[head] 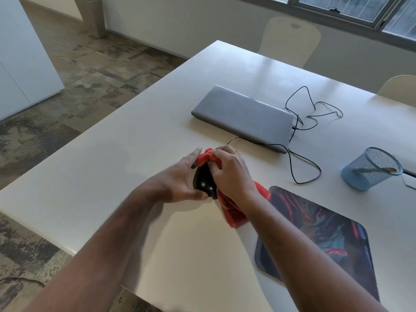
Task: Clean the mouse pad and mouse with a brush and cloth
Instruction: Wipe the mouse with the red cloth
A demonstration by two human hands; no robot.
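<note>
At centre of the head view, above the white tabletop (139, 140), left hand (180, 181) grips the black mouse (204, 182). Right hand (229, 174) clamps a red cloth (231, 210) against its top. Mouse pad (326, 239) lies at 4 o'clock, closed laptop (243, 113) at 12, mesh cup (371, 168) at 3.
</note>
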